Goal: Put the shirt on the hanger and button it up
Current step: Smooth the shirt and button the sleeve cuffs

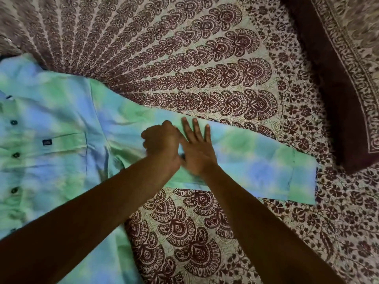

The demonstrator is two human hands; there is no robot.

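Paisley-printed bedspread (pixel 205 58) carries the soft blue-green tie-dye shirt (pixel 61 111), its sleeve (pixel 256 160) stretched flat. My right hand (pixel 196 148) presses it flat-fingered. My left hand (pixel 160 144) curls beside; whether it grips cloth, I cannot tell.

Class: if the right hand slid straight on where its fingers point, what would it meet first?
The right hand lies flat on the sleeve; just past its fingertips comes the patterned bedsheet, apparently.

A home bedroom: a printed bedsheet (pixel 205 68) and a matching pillow (pixel 348 58).
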